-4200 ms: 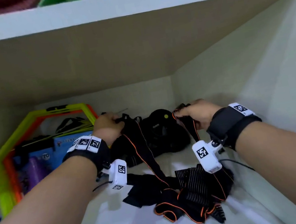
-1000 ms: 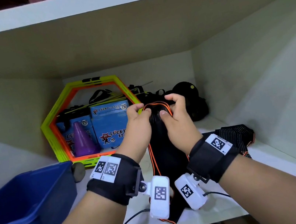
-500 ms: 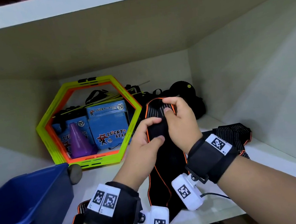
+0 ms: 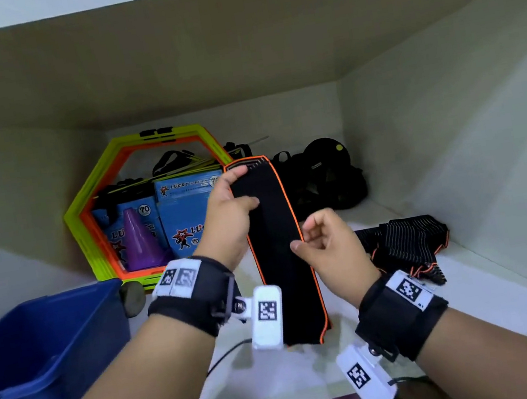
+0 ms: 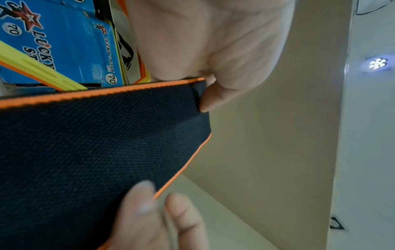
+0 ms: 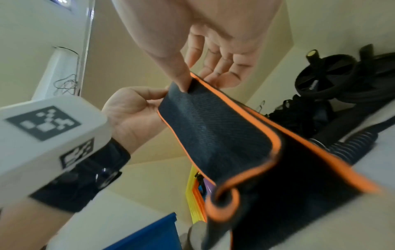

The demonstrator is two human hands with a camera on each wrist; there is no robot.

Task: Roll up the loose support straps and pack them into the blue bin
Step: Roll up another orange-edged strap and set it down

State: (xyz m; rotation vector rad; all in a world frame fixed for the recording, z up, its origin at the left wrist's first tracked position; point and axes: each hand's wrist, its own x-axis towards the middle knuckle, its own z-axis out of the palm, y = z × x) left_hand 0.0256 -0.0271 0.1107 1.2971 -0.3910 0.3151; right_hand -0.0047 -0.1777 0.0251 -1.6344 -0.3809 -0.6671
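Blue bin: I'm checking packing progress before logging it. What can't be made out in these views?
- Blue bin contents: head view cuts it off at the left edge, near wall hides the floor.
- Strap lower end: left wrist camera covers part; right wrist view blurs it.
- Striped straps: bunched, count unclear.

Left hand (image 4: 229,220) up at twelve o'clock, pinching the top end of the black orange-edged strap (image 4: 278,248), hanging long. Right hand (image 4: 328,247) pinching its three o'clock edge; blue bin (image 4: 36,345) at nine o'clock.
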